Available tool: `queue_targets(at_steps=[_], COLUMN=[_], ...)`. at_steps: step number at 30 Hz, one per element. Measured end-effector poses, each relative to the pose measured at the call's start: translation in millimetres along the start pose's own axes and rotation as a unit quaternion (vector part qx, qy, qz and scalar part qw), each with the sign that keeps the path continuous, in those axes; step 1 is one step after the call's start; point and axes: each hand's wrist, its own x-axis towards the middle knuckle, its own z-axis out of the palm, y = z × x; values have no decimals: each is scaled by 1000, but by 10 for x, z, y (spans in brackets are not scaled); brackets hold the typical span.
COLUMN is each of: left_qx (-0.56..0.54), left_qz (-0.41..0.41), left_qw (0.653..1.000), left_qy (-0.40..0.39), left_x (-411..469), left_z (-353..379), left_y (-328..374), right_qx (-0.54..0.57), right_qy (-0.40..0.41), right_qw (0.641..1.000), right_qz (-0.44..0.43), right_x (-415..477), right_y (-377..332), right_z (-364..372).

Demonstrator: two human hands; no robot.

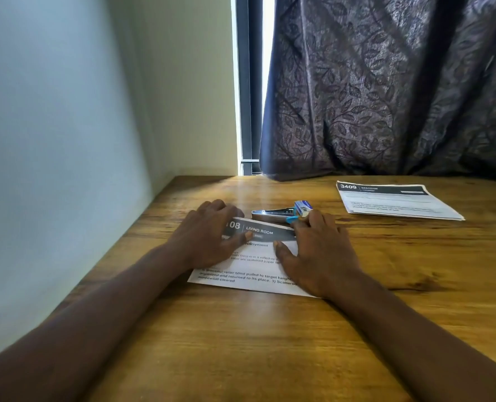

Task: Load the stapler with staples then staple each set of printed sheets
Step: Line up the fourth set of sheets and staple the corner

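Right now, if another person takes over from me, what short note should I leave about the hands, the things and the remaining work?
Left hand pinches the top edge of the near sheets; right hand lies on them, grip unclear. Stapler and staple box lie just behind, untouched. Second set lies far right. Loading cannot be judged; no staple visible; stapling remains.

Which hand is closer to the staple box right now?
Right. The right hand rests just in front of the staple box; the left hand holds the printed sheets at their top-left corner, farther to the box's left.
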Motion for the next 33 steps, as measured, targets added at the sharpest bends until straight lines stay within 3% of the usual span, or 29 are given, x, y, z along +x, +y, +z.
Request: queue_targets(at_steps=[8, 12, 16, 19, 24, 33], left_qx=[-101, -234, -326, -377, -439, -435], left_qz=[17, 18, 36, 62, 61, 47], left_qw=[994, 971, 943, 922, 892, 894], left_qy=[40, 47, 56, 57, 90, 101], left_x=[129, 111, 96, 108, 115, 140], left_z=[51, -11, -71, -68, 22, 97], left_y=[-121, -100, -58, 54, 241, 214], right_qx=[-1, -3, -4, 59, 204, 301], right_qy=[9, 24, 114, 156, 126, 160], right_qw=[1000, 1000, 992, 979, 957, 929], right_qz=[-1, -15, -62, -117, -162, -147], right_x=[2, -28, -56, 3, 198, 335], right_y=[8, 16, -34, -121, -184, -14], right_z=[11, 9, -77, -162, -155, 137])
